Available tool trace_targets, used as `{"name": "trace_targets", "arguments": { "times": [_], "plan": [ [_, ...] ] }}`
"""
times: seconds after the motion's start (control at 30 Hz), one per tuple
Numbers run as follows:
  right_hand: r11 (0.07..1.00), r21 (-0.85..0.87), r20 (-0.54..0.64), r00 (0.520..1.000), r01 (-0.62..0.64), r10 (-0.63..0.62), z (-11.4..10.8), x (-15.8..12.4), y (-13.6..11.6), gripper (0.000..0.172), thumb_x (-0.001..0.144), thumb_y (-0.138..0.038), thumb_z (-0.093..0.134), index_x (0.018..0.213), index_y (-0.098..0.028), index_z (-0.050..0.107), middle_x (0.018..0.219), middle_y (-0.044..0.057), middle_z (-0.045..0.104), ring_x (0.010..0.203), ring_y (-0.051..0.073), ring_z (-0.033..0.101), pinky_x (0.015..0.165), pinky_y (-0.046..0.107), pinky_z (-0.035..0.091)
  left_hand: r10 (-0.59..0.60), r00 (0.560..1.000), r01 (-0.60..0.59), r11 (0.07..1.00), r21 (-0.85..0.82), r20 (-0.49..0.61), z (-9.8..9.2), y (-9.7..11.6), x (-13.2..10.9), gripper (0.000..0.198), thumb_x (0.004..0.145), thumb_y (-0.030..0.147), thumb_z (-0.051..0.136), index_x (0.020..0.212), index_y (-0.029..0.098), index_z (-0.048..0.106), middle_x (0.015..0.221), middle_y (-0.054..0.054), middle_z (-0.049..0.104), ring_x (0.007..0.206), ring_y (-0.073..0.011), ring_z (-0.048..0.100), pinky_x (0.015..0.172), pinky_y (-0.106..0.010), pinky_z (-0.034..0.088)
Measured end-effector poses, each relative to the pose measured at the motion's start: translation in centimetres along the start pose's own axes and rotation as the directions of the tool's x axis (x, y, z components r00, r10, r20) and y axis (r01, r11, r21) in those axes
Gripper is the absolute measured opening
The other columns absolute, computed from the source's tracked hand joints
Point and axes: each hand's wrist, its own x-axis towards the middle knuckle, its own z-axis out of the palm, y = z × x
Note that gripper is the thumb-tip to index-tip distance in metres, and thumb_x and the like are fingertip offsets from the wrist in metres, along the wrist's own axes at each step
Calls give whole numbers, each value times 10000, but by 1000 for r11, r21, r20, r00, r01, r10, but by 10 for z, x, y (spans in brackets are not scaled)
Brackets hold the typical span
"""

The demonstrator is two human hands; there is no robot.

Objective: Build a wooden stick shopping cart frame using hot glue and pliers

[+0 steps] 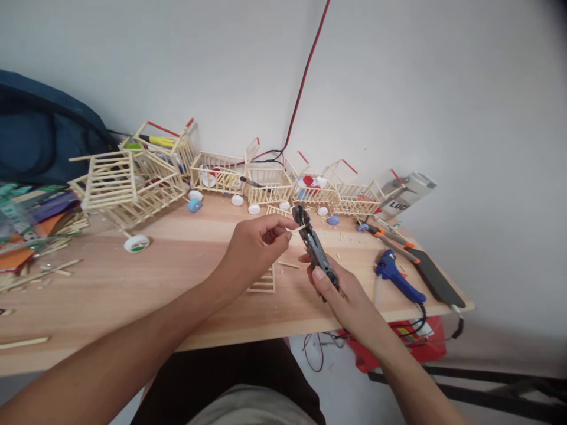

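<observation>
My left hand pinches a thin wooden stick and feeds its end into the jaws of dark cutting pliers. My right hand is wrapped round the pliers' handles, holding them above the wooden table. A small ladder-like stick frame lies on the table under my left wrist.
Along the wall stands a row of stick-built carts with bottle-cap wheels. A blue glue gun, orange-handled pliers and a black flat tool lie at the right. Loose sticks and coloured paper lie left. A red cable hangs down the wall.
</observation>
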Motion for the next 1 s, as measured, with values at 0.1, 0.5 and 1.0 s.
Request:
{"name": "trace_targets", "arguments": {
  "times": [0.1, 0.5, 1.0],
  "plan": [
    [999, -24, -33, 999, 32, -33, 1, 0, -3, 394, 950, -509, 410, 1136, -203, 575, 965, 54, 650, 921, 209, 604, 795, 303, 457, 5, 1000, -5, 1000, 27, -16, 1, 2, -1, 203, 792, 178, 583, 936, 148, 724, 684, -4, 631, 633, -111, 537, 582, -219, 404],
    [965, -245, -160, 978, 92, -134, 2, -1, -6, 380, 925, -503, 426, 1084, -184, 559, 880, 54, 656, 754, 195, 599, 689, 296, 429, 123, 991, -121, 992, 45, -45, 1, 0, -4, 165, 815, 201, 627, 915, 180, 756, 843, -30, 737, 764, -149, 640, 708, -249, 485],
    [968, -248, -181, 979, 43, -90, 8, -2, -1, 378, 944, -516, 385, 865, -186, 552, 641, -15, 531, 582, 142, 511, 573, 253, 349, 187, 982, -187, 980, 67, 5, 1, -3, -2, 188, 827, 158, 626, 936, 188, 775, 837, -50, 727, 775, -154, 626, 724, -269, 467]
  ]
}}
